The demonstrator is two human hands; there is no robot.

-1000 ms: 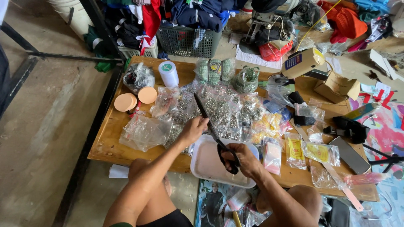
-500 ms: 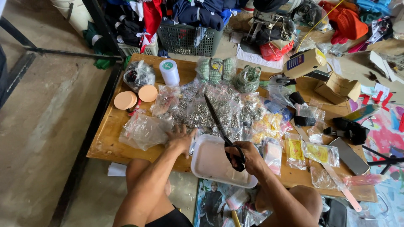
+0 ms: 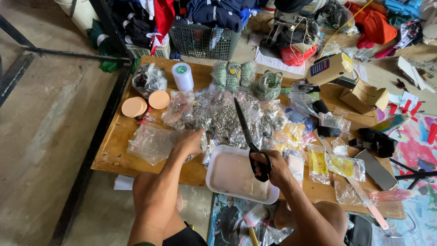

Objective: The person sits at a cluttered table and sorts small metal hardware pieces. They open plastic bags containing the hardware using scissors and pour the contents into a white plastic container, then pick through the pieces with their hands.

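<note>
My right hand (image 3: pixel 272 166) grips the black handles of a pair of scissors (image 3: pixel 246 132), blades closed and pointing up and away over the table. It hovers above a white rectangular tray (image 3: pixel 230 175) at the near edge of the table. My left hand (image 3: pixel 189 142) rests palm-down on a clear plastic bag (image 3: pixel 152 143) left of the tray, fingers closed over a bag's edge. Many small clear bags of metal parts (image 3: pixel 223 120) lie just beyond both hands.
A low wooden table (image 3: pixel 111 148) holds two round tan lids (image 3: pixel 134 107), a white tape roll (image 3: pixel 182 76), green bundles (image 3: pixel 233 75), yellow-filled bags (image 3: pixel 341 166) and a black device (image 3: pixel 378 142). A grey basket (image 3: pixel 200 41) and cloth piles stand beyond.
My left hand drew back from the pile of bags toward the near left, onto the clear bag. The scissors shifted slightly right and stayed upright in my right hand.
</note>
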